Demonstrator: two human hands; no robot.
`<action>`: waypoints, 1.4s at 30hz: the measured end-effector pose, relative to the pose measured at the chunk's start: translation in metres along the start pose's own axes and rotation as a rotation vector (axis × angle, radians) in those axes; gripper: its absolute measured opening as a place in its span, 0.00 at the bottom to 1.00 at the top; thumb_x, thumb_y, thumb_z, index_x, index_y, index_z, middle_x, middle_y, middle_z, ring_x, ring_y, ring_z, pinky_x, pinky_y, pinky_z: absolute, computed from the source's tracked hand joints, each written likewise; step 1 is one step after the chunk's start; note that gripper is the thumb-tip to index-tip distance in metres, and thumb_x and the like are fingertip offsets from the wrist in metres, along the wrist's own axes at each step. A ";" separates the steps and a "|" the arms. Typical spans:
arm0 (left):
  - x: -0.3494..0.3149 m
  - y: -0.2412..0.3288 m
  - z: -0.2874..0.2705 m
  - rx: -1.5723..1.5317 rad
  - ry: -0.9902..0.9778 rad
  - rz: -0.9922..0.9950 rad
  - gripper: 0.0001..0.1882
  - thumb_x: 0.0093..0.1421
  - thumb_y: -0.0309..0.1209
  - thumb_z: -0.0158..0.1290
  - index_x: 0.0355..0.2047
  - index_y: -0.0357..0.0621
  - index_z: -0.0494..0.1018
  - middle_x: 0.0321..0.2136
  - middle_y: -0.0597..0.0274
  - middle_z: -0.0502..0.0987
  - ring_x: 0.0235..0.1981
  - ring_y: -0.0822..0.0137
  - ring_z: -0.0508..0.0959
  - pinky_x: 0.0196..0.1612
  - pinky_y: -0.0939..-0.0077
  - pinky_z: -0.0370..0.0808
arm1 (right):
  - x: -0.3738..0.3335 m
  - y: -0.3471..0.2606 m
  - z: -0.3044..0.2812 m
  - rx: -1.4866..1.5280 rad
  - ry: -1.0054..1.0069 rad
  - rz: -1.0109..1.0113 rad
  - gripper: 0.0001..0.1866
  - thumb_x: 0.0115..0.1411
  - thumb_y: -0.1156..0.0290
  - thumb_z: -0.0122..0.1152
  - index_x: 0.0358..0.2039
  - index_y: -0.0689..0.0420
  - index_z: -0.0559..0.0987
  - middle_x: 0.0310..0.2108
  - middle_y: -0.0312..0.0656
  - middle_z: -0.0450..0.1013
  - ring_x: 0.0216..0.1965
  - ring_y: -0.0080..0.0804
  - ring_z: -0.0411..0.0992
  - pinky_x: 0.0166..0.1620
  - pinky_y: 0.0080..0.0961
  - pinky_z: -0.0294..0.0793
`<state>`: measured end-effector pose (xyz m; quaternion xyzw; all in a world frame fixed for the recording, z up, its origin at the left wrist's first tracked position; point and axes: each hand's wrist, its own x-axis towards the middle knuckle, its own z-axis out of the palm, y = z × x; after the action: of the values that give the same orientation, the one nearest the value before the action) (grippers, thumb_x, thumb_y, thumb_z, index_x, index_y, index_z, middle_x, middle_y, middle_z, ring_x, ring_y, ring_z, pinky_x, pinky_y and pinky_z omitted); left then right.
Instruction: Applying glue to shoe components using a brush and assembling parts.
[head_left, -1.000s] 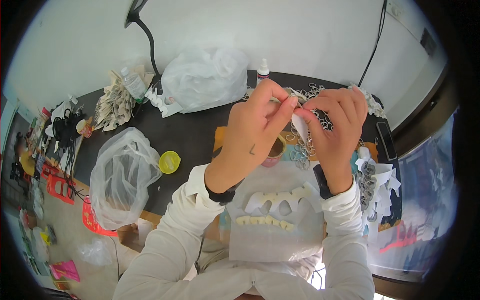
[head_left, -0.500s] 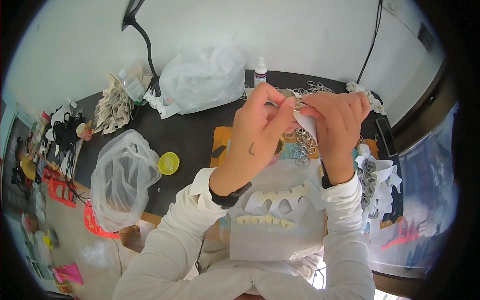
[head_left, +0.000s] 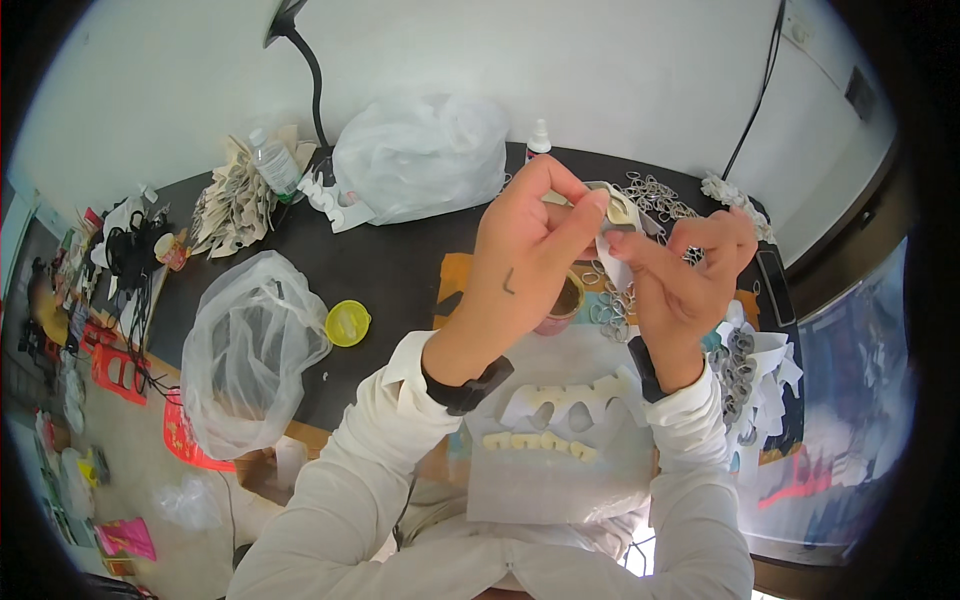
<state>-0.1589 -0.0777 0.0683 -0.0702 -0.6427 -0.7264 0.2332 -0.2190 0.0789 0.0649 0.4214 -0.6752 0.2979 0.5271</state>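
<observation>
My left hand (head_left: 535,250) pinches a white strip carrying a cream, ring-like piece (head_left: 622,208), raised over the far part of the table. Just right of the strip is my right hand (head_left: 690,285). Its thumb tip lies at the strip's lower edge, and its index finger is bent and apart from the thumb. Below both hands, a white cut-out strip with arched notches (head_left: 565,400) lies on a translucent sheet (head_left: 560,490). A row of small cream pieces (head_left: 540,442) sits nearer on the same sheet. Loose metal rings (head_left: 655,195) are heaped behind my hands.
A round open container (head_left: 562,305) stands below my left hand. Further left are a yellow lid (head_left: 348,323), a clear plastic bag (head_left: 255,350) and a stuffed white bag (head_left: 420,160). Strips bearing metal rings (head_left: 738,370) are piled at the right, near a phone (head_left: 774,285).
My right fingers have come apart from their pinch, and the hand has shifted slightly right and down. The cream piece shows more plainly. My left hand keeps its pinch.
</observation>
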 end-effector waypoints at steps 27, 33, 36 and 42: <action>0.000 0.011 -0.003 0.375 -0.111 0.138 0.10 0.67 0.34 0.52 0.36 0.40 0.67 0.17 0.60 0.75 0.15 0.77 0.66 0.20 0.77 0.62 | 0.024 -0.004 -0.018 0.454 -0.183 0.526 0.17 0.47 0.74 0.75 0.32 0.58 0.73 0.31 0.38 0.75 0.31 0.25 0.74 0.37 0.21 0.74; 0.002 0.008 -0.002 0.248 -0.049 0.108 0.11 0.68 0.35 0.51 0.37 0.40 0.66 0.22 0.58 0.80 0.23 0.76 0.75 0.30 0.81 0.71 | 0.023 -0.002 -0.014 0.608 -0.469 0.922 0.19 0.49 0.71 0.75 0.32 0.58 0.70 0.27 0.38 0.75 0.27 0.20 0.75 0.32 0.18 0.75; 0.004 0.010 -0.001 0.234 -0.014 0.076 0.11 0.67 0.35 0.52 0.37 0.39 0.67 0.22 0.58 0.80 0.26 0.75 0.78 0.32 0.81 0.72 | 0.016 0.000 -0.005 0.732 -0.314 0.886 0.17 0.51 0.75 0.73 0.32 0.58 0.70 0.27 0.38 0.75 0.29 0.19 0.76 0.33 0.18 0.76; 0.009 0.007 -0.008 0.246 0.065 -0.043 0.12 0.63 0.35 0.57 0.35 0.38 0.71 0.22 0.61 0.79 0.25 0.76 0.76 0.33 0.81 0.74 | 0.010 -0.003 0.002 0.744 -0.315 0.748 0.15 0.52 0.81 0.70 0.32 0.58 0.70 0.27 0.36 0.75 0.30 0.22 0.78 0.36 0.20 0.78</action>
<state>-0.1628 -0.0879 0.0768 -0.0039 -0.7203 -0.6489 0.2450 -0.2187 0.0732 0.0737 0.3503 -0.6989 0.6165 0.0934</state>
